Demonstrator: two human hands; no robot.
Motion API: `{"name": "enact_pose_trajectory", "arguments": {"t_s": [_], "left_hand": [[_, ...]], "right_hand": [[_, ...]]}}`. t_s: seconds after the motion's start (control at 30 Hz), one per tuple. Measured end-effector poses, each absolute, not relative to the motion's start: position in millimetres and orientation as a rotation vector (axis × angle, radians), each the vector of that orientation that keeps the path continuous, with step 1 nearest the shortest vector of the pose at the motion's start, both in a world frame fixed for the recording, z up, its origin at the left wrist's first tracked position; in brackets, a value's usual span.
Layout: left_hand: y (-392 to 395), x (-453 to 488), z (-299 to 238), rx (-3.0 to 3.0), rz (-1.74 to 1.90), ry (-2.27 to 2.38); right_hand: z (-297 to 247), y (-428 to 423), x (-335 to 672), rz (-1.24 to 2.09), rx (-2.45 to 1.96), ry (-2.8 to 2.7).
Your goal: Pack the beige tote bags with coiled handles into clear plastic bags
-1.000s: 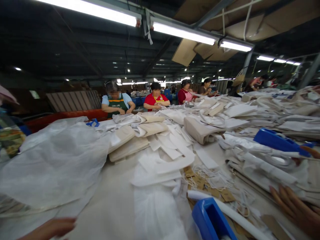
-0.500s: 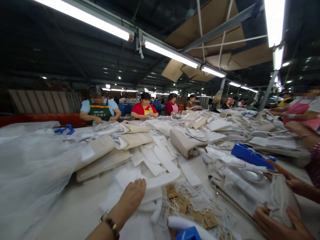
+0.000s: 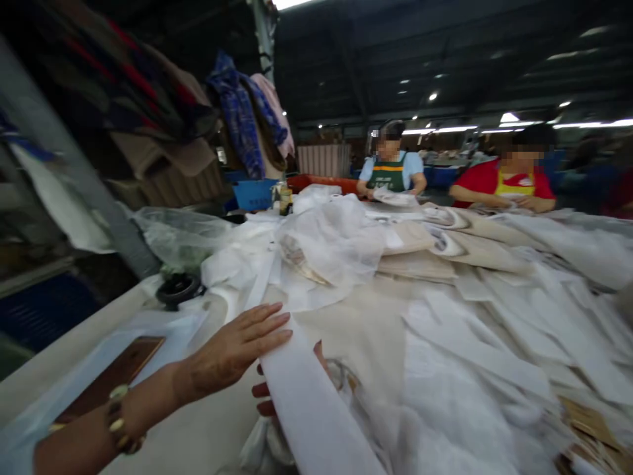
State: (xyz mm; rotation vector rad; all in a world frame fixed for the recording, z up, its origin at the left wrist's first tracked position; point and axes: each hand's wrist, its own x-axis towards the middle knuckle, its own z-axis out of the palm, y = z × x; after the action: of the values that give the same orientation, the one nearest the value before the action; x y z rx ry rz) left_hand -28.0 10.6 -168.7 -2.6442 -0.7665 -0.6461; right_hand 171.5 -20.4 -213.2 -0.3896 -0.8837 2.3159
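Brown phone (image 3: 113,373) lies left of the left hand (image 3: 235,349), whose fingers stretch straight, close together, at the upper end of a white strip (image 3: 314,402); the strip has just come between both hands, apparently under control now; the right hand (image 3: 262,390) shows only fingertips around it, its grip impossible to tell

Left forearm (image 3: 161,397) aslant, left fingers (image 3: 267,326) outstretched, nearly straight; right fingers (image 3: 262,390) just below, mostly hidden.
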Motion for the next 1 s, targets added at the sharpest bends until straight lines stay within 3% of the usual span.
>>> {"name": "enact_pose_trajectory", "arguments": {"t_s": [0.13,0.27,0.43,0.57,0.67,0.77,0.83,1.0], "left_hand": [[-25,-50,-194,-2.662,-0.555,-0.99],[-43,-41,-187,-2.846,-0.381,-1.412],[-75,-29,-160,-3.069,-1.188,-2.236],[-94,-31,-160,-3.395,-1.657,-2.321],[-95,-46,-182,-3.011,-2.018,-2.753],[-90,-68,-208,-2.098,-2.433,-3.315],[-87,-78,-223,-1.653,-2.548,-3.399],[-86,-81,-243,-1.759,-2.53,-3.404]], "right_hand": [[-208,-44,143,2.506,-0.459,-0.649],[-208,-55,147,2.275,-0.531,-0.63],[-220,-58,129,1.963,-0.738,-0.841],[-233,-69,116,1.741,-0.891,-1.186],[-241,-70,121,1.389,-0.963,-1.656],[-243,-64,127,0.661,-0.82,-2.243],[-244,-61,126,0.298,-0.684,-2.511],[-251,-60,118,0.218,-0.757,-2.732]]}}
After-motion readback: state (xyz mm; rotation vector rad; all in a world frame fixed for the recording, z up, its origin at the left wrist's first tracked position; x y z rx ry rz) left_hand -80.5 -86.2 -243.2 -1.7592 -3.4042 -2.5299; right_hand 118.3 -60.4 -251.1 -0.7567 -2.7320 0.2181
